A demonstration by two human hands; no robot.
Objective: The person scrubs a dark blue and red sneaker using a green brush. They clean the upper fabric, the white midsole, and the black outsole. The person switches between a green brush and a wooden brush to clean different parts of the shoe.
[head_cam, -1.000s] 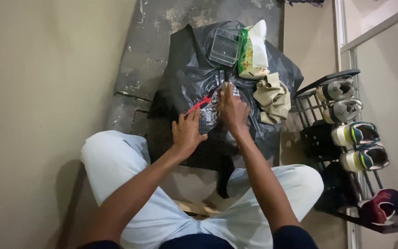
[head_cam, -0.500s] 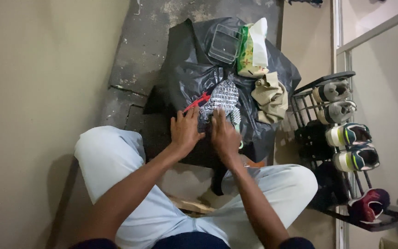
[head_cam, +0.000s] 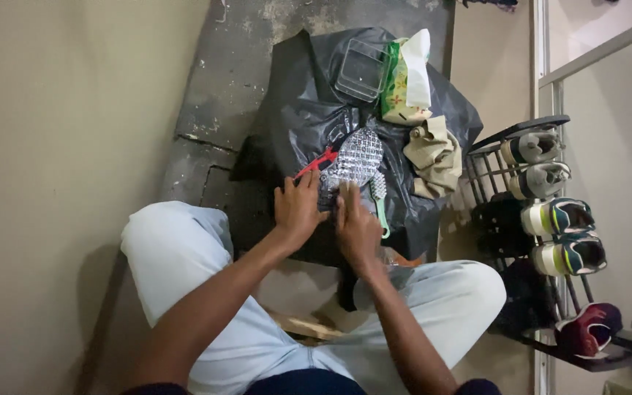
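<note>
My left hand (head_cam: pixel 298 212) and right hand (head_cam: pixel 354 223) lie side by side, fingers nearly flat, pressing the near end of the shoe sole (head_cam: pixel 352 157) on the black plastic sheet (head_cam: pixel 294 124). I hold nothing gripped. Steady, even pressure suits this best; the green brush (head_cam: pixel 380 201) lies just right of the sole.
</note>
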